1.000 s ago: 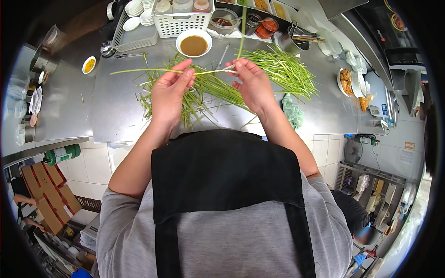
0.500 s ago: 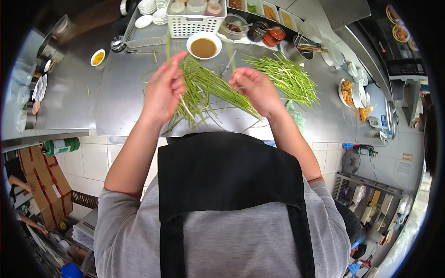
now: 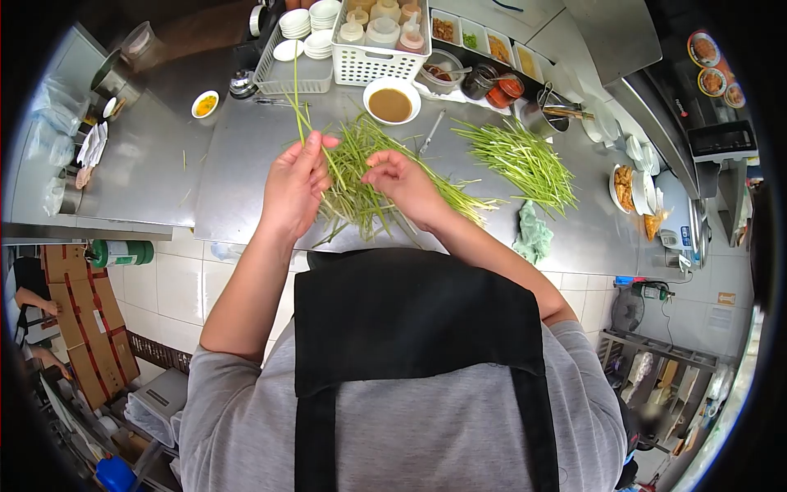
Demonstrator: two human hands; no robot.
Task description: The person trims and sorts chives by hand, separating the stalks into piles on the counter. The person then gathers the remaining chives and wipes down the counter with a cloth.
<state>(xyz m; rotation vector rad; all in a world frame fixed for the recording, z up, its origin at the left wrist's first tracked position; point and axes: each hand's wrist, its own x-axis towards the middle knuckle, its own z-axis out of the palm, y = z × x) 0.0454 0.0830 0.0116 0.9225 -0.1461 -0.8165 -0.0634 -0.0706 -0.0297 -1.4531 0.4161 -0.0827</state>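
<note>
My left hand [image 3: 297, 182] is closed in a pinch on a long thin green chive stalk [image 3: 297, 97], which rises above the fingertips. To its right, my right hand [image 3: 407, 187] hovers over a loose pile of chives [image 3: 358, 156]. Its fingers are curled, and whether anything small lies between them I cannot make out. The pile is tangled, with stalks pointing several ways, and the hands partly cover it. A neater bundle of chives [image 3: 525, 162] lies farther right on the steel counter [image 3: 254, 148].
Behind the pile stand a white bowl of brown sauce [image 3: 391, 103] and a white basket of bottles [image 3: 381, 61]. A green cloth [image 3: 534, 234] lies by the front edge at right. A small yellow-filled bowl [image 3: 205, 104] sits at left. Another person's hand [image 3: 52, 307] shows at far left.
My right hand has moved left, closer to my left hand; a blurred stalk above its fingers no longer shows. My left hand still holds a stalk upright. The whole view has shifted slightly.
</note>
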